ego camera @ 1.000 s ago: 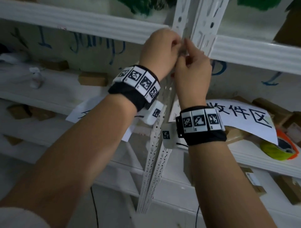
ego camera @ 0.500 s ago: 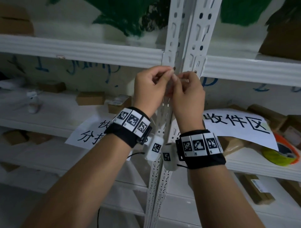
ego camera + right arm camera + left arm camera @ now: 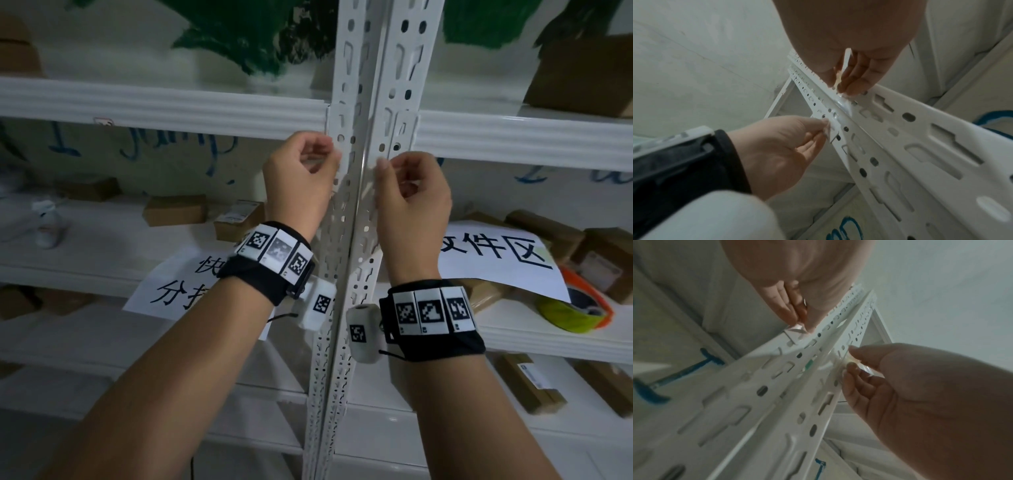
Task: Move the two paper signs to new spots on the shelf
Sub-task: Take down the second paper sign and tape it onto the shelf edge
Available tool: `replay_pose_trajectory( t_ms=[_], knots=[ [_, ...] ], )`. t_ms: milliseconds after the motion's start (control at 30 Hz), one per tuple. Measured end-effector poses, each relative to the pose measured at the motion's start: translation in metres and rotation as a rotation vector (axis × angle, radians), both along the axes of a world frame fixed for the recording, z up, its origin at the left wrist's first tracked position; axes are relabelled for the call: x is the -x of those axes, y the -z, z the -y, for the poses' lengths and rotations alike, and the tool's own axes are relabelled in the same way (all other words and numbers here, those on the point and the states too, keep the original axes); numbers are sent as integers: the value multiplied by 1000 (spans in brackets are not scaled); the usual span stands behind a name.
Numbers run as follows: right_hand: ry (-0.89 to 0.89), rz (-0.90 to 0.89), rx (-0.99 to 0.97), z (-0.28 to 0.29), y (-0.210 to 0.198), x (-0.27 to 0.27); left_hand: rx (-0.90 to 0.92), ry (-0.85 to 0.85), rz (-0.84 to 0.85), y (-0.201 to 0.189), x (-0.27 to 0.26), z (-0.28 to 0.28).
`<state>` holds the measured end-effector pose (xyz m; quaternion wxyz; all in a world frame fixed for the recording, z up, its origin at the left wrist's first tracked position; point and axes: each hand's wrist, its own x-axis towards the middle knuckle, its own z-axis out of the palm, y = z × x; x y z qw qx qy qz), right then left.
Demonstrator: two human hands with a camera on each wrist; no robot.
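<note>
Paper signs are seen on the middle shelf in the head view: the left sign (image 3: 178,287) hangs over the shelf edge at centre left, partly hidden by the left forearm, and the right sign (image 3: 493,257) lies at centre right, draped over brown boxes (image 3: 561,236). Neither sign is touched by a hand. Both hands are raised to the white perforated uprights (image 3: 363,205) at the middle of the frame, just below the upper shelf beam (image 3: 164,106). The left hand (image 3: 298,181) is held with its fingers (image 3: 797,318) curled and pinched together on a strip of clear tape (image 3: 842,104) at the left upright. The right hand (image 3: 414,198) is held with thumb and forefinger pinched on the other end of the same strip at the right upright; in the right wrist view the tape is seen stretched across the gap between the two uprights, between the hands. A roll of yellow and orange tape (image 3: 575,308) lies at the right edge of the middle shelf, just beside the right sign. Small cardboard boxes (image 3: 174,209) are scattered on the shelf at centre left. Blue and green painted marks are visible on the wall behind the shelf.
</note>
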<state>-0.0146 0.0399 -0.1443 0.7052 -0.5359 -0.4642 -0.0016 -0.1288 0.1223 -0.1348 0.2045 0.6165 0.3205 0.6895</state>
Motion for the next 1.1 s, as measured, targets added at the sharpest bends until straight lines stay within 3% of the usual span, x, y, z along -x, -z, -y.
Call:
replay_pose_trajectory(
  t_ms=[233, 533, 667, 833, 1100],
  knots=[
    [-22, 17, -25, -5, 2, -6, 13, -47, 16, 12, -5, -4],
    [-10, 21, -33, -13, -8, 0, 121, 75, 84, 22, -3, -16],
    [-21, 7, -45, -14, -6, -1, 125, 79, -23, 26, 4, -17],
    [-55, -31, -39, -17, -5, -1, -58, 30, -9, 15, 8, -7],
    [-46, -7, -51, -20, -3, -3, -361, -217, -405, -19, 4, -19]
  ],
)
